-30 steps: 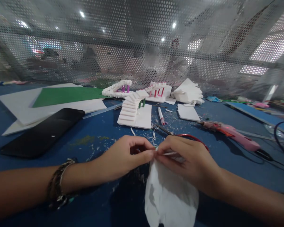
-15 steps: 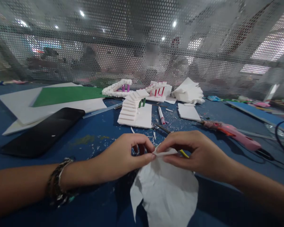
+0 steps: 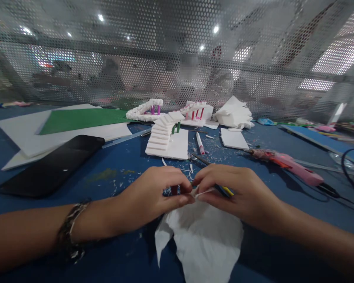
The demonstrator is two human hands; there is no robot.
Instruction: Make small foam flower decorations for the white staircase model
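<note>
A crumpled white tissue (image 3: 208,236) hangs down toward me from between my fingertips. My left hand (image 3: 161,188) pinches its upper edge with thumb and forefinger. Right beside it, my right hand (image 3: 231,188) pinches the same edge, and the two sets of fingertips nearly touch. Behind the right fingers, a tool with a yellow and dark handle (image 3: 226,190) shows in part. Just beyond my hands stands a small white staircase model (image 3: 162,137) on a white base, with green posts. A white marker-like stick (image 3: 200,143) with a pinkish end lies to its right.
A pink hot glue gun (image 3: 292,165) with a black cord lies at right. At left are a black phone-like slab (image 3: 56,167), a green sheet (image 3: 82,119) and white boards (image 3: 20,133). Further back sit a tissue stack (image 3: 234,114), other white models (image 3: 144,111) and a perforated metal screen (image 3: 165,51).
My right fingers have shifted slightly left and curled closer to my left fingertips. The pinched tissue edge is more bunched, and the hanging part has swung a little left.
</note>
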